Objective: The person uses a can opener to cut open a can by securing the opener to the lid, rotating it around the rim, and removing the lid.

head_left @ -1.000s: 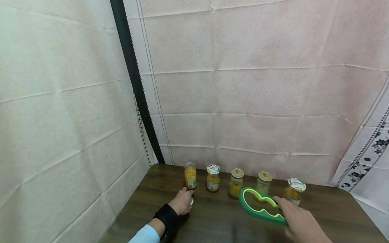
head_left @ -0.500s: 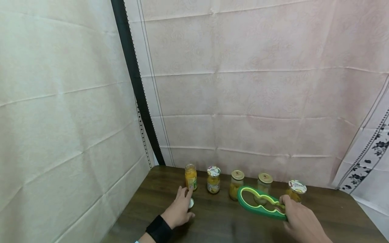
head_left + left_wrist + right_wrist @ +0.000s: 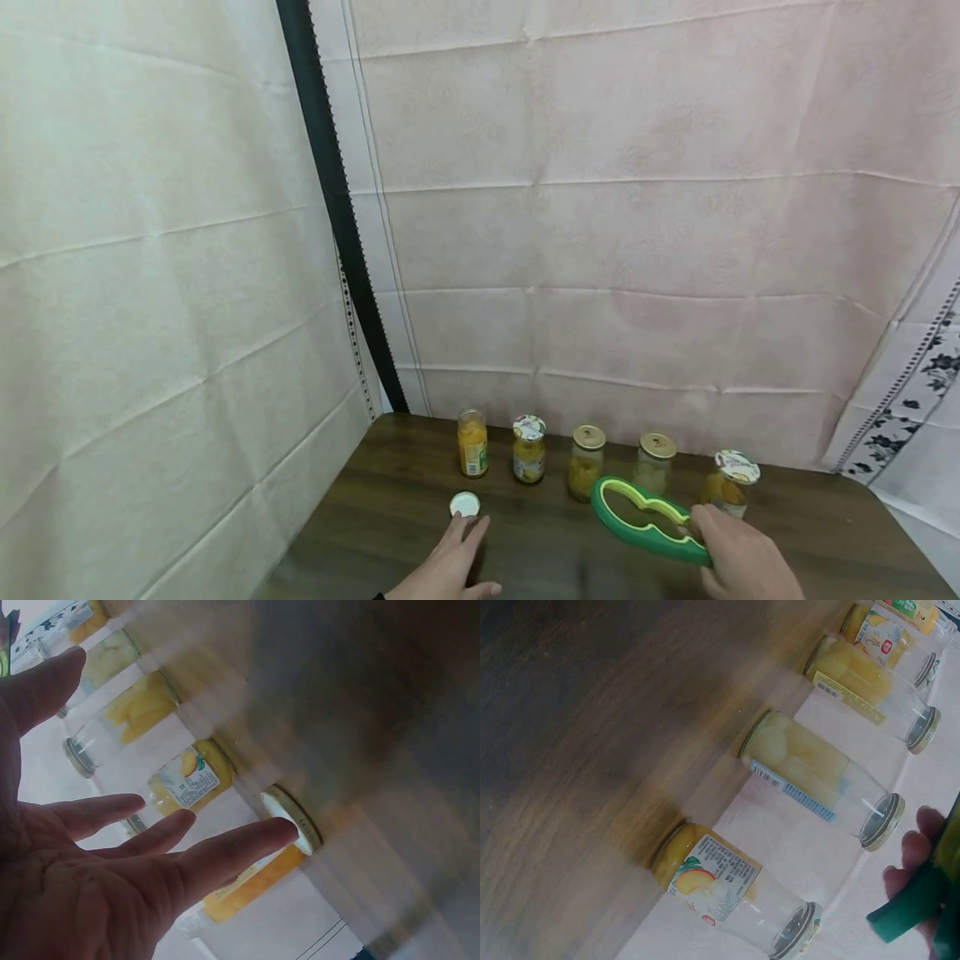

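My left hand (image 3: 447,567) is over the table's front with its fingers spread and straight, holding nothing. Just beyond its fingertips a round white lid (image 3: 465,504) lies on the table; in the left wrist view a finger overlaps the lid (image 3: 274,802), and I cannot tell whether they touch. Behind the lid stands a lidless jar (image 3: 472,446) of orange-yellow fruit. My right hand (image 3: 742,550) grips one end of a green jar opener (image 3: 652,542) with a scalloped light-green inner edge, held in front of the right-hand jars. The right wrist view shows part of the opener (image 3: 911,904).
Right of the lidless jar, several lidded fruit jars stand in a row: one with a patterned lid (image 3: 528,450), two with gold lids (image 3: 585,467) (image 3: 655,465), and another patterned one (image 3: 731,483). Cloth walls (image 3: 615,250) rise behind and left of the brown table (image 3: 360,517).
My left hand has let go of the lid and drawn back towards me, leaving it on the table. The right hand keeps the jar opener nearly in place.
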The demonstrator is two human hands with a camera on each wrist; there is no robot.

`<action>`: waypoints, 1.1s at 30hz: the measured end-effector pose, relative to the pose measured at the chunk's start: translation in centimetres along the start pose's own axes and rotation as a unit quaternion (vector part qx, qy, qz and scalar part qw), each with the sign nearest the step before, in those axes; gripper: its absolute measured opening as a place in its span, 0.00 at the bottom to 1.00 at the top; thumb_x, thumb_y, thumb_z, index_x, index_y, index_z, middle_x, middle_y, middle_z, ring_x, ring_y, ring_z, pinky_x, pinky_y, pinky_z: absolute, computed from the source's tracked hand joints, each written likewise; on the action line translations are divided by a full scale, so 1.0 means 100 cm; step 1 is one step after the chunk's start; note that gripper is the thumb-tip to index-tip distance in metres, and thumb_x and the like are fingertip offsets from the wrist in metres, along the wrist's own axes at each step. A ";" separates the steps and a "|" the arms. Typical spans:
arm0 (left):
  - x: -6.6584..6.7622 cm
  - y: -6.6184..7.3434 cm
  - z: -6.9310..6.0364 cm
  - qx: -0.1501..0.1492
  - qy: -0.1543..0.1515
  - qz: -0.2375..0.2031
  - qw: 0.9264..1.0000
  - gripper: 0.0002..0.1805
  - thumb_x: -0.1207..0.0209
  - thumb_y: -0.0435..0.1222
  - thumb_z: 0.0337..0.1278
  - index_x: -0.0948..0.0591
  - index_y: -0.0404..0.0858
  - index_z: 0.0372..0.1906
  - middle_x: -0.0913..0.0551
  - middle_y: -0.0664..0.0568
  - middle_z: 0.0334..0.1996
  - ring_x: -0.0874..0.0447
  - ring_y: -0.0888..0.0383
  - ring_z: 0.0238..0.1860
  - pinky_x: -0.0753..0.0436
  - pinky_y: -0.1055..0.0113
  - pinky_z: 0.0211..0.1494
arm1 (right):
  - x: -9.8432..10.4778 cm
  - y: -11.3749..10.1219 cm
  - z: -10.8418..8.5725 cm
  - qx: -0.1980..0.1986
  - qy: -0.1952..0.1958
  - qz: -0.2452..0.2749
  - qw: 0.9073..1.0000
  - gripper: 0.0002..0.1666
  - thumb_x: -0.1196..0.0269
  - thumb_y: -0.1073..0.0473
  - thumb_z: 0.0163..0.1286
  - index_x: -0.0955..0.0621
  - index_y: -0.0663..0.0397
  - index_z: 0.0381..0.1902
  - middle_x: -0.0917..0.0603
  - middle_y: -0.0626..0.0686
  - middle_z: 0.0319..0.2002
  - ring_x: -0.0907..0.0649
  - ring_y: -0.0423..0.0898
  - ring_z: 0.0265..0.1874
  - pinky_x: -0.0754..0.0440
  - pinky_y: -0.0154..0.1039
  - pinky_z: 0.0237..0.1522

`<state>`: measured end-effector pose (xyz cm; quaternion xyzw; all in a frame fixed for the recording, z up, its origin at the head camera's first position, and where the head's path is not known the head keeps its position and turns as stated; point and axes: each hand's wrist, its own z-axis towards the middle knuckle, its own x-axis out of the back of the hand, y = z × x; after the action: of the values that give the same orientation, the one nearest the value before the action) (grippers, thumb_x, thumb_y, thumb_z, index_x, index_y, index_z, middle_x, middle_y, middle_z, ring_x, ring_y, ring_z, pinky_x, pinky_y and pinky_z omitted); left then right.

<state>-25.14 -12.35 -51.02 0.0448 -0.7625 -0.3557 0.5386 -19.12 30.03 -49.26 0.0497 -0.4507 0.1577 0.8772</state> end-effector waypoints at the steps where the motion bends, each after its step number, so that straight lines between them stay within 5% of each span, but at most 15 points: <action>1: -0.001 -0.001 0.001 0.003 -0.001 -0.006 1.000 0.47 0.28 0.49 0.67 0.35 0.36 0.82 0.38 0.29 0.80 0.37 0.27 0.80 0.24 0.32 0.70 | 0.000 0.000 0.000 -0.005 -0.008 -0.001 1.000 0.31 0.29 0.73 0.40 0.31 0.34 0.30 0.37 0.30 0.26 0.39 0.27 0.25 0.36 0.30 0.25; 18: -0.007 -0.003 0.012 -0.018 -0.011 -0.024 0.999 0.44 0.31 0.51 0.70 0.34 0.37 0.82 0.33 0.36 0.77 0.29 0.36 0.76 0.19 0.41 0.68 | 0.006 0.000 0.002 -0.080 -0.145 0.015 0.986 0.24 0.29 0.67 0.50 0.28 0.38 0.36 0.32 0.37 0.29 0.35 0.32 0.27 0.34 0.32 0.28; 27: -0.007 0.010 0.024 -0.008 0.010 -0.015 1.000 0.43 0.33 0.53 0.72 0.34 0.37 0.81 0.28 0.39 0.75 0.24 0.41 0.74 0.19 0.43 0.70 | 0.001 0.005 0.001 -0.064 -0.109 0.038 0.991 0.25 0.29 0.69 0.46 0.28 0.41 0.36 0.34 0.39 0.28 0.36 0.31 0.28 0.34 0.33 0.31; 33: -0.008 0.027 0.064 0.003 0.082 -0.054 0.995 0.43 0.38 0.49 0.77 0.39 0.28 0.82 0.34 0.27 0.78 0.32 0.32 0.79 0.28 0.36 0.78 | -0.003 0.004 0.002 -0.035 -0.077 0.041 0.996 0.28 0.28 0.70 0.43 0.29 0.42 0.37 0.35 0.39 0.29 0.37 0.31 0.28 0.35 0.32 0.31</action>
<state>-29.42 -6.85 -51.12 0.1166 -0.7131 -0.3776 0.5790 -19.60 30.26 -49.38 0.0124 -0.5236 0.1736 0.8340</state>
